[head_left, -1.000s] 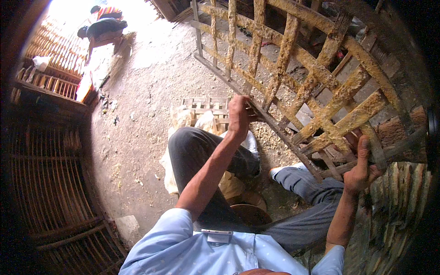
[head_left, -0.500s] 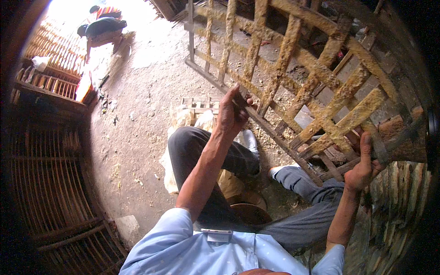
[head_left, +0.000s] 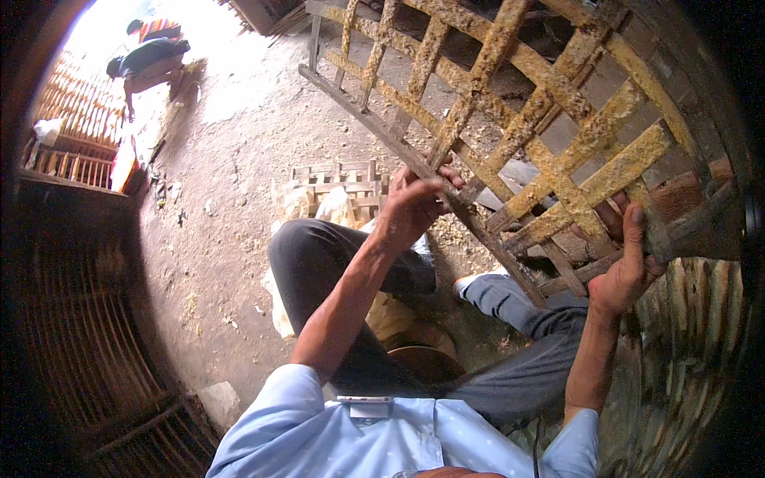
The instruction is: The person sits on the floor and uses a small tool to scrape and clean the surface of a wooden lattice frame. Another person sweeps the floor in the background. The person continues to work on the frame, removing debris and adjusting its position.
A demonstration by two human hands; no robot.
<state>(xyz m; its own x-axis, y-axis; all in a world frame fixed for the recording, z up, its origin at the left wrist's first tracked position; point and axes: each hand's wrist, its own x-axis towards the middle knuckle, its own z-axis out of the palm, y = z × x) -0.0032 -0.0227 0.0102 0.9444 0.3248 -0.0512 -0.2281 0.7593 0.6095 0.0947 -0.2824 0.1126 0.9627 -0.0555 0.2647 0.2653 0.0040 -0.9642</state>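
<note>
A large wooden lattice rack point(head_left: 550, 163), its slats crusted with a rough yellow-brown layer, is held up tilted in front of me. My left hand point(head_left: 416, 205) has its fingers wrapped round the bare grey rail along the rack's near edge. At the near right corner my right hand point(head_left: 625, 275) grips the frame, thumb on the near side and some fingers showing through the gaps between slats. Part of the rack's far side runs out of view at the top.
A smaller slatted rack point(head_left: 370, 191) lies on the dirt floor point(head_left: 231, 151) beyond my knee, by pale plastic bags point(head_left: 339, 205). A round brown container point(head_left: 426, 358) sits between my legs. Slatted walls point(head_left: 88, 319) flank me. Another person point(head_left: 151, 60) bends over, far left.
My left hand has shifted along the rail toward the rack's near right corner. The rack has moved slightly up and left in view, as the whole view shifted. My right hand keeps its corner grip.
</note>
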